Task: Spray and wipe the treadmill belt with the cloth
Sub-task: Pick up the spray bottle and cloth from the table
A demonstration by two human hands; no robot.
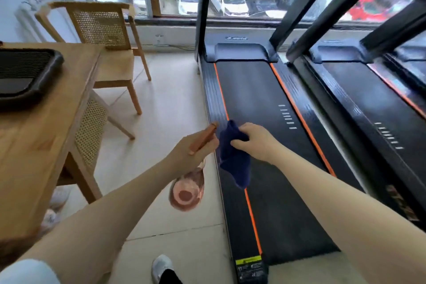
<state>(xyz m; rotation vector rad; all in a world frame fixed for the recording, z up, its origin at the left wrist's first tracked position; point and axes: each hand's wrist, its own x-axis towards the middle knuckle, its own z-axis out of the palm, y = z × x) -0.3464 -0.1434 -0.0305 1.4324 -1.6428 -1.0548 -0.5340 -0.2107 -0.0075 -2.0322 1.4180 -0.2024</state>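
Observation:
A black treadmill belt (258, 99) with orange side stripes runs away from me at centre. My right hand (254, 139) grips a dark blue cloth (234, 157), which hangs bunched above the belt's left edge. My left hand (189, 152) holds a spray bottle (187, 189) with a clear pinkish body hanging below the hand and a copper-coloured nozzle pointing up toward the belt. The two hands are close together, the cloth between them. The bottle hangs over the tiled floor just left of the treadmill.
A wooden table (39, 150) with a black tray (23, 74) stands at left, with cane-backed chairs (103, 37) behind and beside it. A second treadmill (368, 104) lies to the right. Black uprights (204, 7) rise at the front. My shoe (162, 268) is on the tiles.

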